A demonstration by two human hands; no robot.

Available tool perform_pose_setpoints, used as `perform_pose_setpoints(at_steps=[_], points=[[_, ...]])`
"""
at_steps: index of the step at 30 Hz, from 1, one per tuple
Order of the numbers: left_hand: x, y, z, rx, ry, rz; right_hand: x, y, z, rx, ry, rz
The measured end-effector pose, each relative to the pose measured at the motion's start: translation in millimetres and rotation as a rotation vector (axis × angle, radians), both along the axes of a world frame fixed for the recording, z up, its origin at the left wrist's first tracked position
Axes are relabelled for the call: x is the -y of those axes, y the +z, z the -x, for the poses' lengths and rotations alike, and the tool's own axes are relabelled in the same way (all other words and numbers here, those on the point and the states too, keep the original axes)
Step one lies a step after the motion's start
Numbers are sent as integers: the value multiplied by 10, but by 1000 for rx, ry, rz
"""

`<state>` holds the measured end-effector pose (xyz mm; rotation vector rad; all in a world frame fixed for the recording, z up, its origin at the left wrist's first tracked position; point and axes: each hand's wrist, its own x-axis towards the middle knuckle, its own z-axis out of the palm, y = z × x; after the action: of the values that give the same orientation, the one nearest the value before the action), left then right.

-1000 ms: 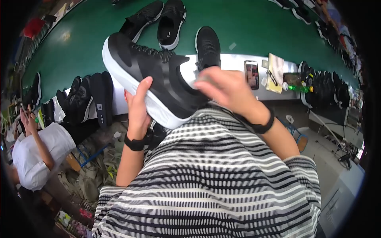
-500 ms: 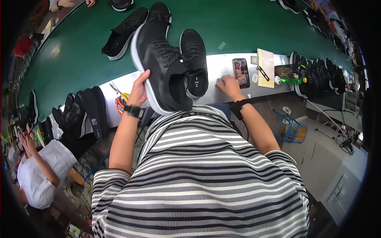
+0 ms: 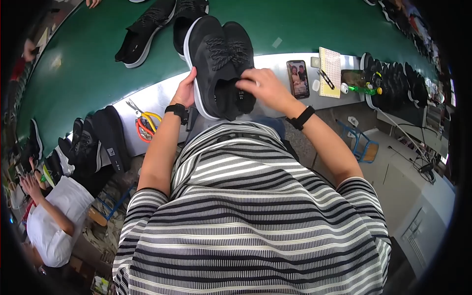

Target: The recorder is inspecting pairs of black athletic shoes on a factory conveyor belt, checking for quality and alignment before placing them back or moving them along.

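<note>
A black sneaker (image 3: 206,46) with black laces and a white sole is in my left hand (image 3: 186,91). The thumb lies along the sole's edge and the other fingers are hidden beneath the shoe. Just right of it lies a second black sneaker (image 3: 242,42), partly covered by the first. My right hand (image 3: 268,88) is at the shoe openings, thumb and fingers pinched together. Whatever the pinch holds, if anything, is too small to make out. Both wrists wear black bands.
More black sneakers (image 3: 147,32) lie on the green table (image 3: 88,64). Yellow- and red-handled cutters (image 3: 147,120) rest on the metal edge at left. A phone (image 3: 298,78), a paper pad (image 3: 330,64) and a green bottle (image 3: 361,89) lie to the right. A co-worker in white (image 3: 59,216) sits at left.
My right hand has risen from the metal edge to the shoe openings. The held sneaker has turned more upright and shifted right, against the second sneaker.
</note>
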<state>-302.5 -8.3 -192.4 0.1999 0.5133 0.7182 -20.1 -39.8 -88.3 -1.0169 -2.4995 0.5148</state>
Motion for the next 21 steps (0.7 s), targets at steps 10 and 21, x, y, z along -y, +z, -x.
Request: perform_pose_setpoints(at_steps=[10,21], points=[[-316,396,-65,-868,-66,-473,-673,23,325,330,420,-305],[-982,576,1420,-1455,614,-575,-2834,334,-584,-87,-564,-79]])
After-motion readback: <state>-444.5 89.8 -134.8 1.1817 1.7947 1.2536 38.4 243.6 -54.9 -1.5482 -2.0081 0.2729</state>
